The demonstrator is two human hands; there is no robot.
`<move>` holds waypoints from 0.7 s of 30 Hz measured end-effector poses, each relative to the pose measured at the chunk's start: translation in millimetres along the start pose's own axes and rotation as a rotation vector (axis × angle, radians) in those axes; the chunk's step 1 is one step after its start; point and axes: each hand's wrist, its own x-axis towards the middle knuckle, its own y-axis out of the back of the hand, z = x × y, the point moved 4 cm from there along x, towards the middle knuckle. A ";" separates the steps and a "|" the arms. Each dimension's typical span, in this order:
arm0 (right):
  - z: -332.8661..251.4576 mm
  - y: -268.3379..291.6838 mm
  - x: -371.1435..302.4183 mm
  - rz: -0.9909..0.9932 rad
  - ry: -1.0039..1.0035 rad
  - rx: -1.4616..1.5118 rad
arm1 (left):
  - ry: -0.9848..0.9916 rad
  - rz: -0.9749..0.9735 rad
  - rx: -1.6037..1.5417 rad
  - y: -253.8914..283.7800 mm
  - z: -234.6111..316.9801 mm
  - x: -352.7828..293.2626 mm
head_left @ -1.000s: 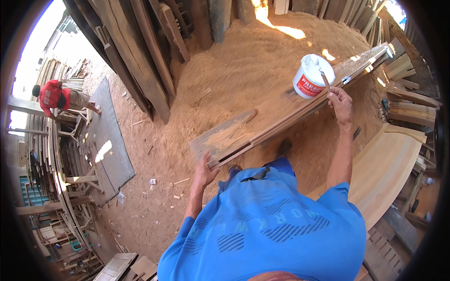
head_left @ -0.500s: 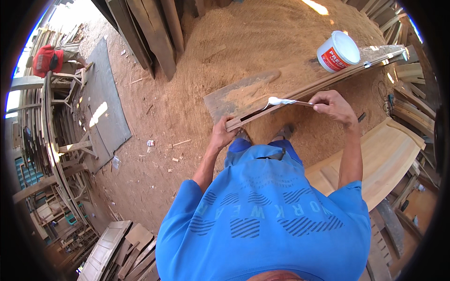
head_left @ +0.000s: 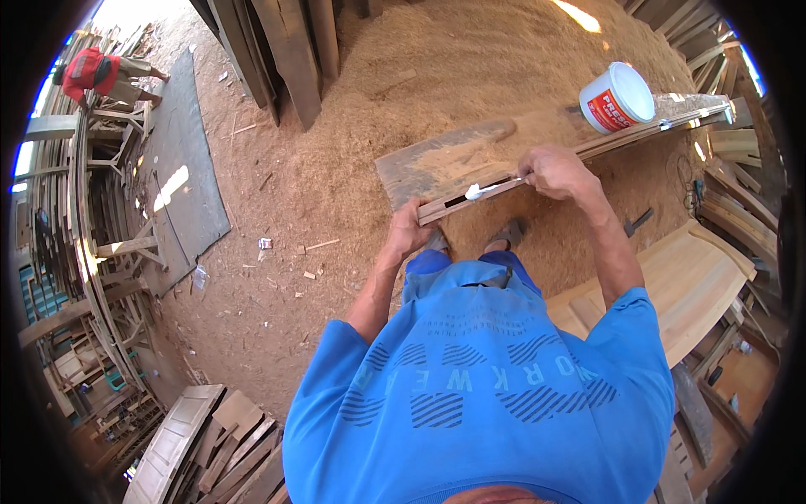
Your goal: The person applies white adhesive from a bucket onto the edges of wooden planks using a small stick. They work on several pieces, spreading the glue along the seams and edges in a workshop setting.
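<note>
Pinching stick (head_left: 514, 180), right fingers (head_left: 529, 168) closed | left fingers (head_left: 412, 212) curled round slotted board (head_left: 436, 210) | red-labelled bucket (head_left: 610, 107) | lettered shirt (head_left: 474, 378)

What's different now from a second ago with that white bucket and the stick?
The right hand moved left, away from the bucket, bringing the thin stick from the bucket's mouth to the long wooden piece. White paste on the stick is now at the dark slot. Nothing was let go. The left hand stayed on the wood's end; the bucket stayed on the board.
</note>
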 end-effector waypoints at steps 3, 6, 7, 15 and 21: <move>0.5 -0.3 3.1 0.005 0.018 -0.060 | -0.026 0.009 0.050 2.0 2.7 0.4; -29.5 -3.2 13.8 -0.075 0.002 -0.221 | -0.058 0.009 0.061 -0.2 -3.9 0.8; -39.6 -9.0 18.0 -0.074 0.005 -0.269 | -0.066 0.014 0.053 -1.6 -6.1 1.6; -41.7 -7.8 10.5 -0.132 -0.150 -0.362 | -0.091 0.022 0.029 1.6 -1.1 2.1; -86.8 13.8 8.5 -0.072 0.199 -0.319 | -0.070 0.017 0.061 3.2 1.2 0.7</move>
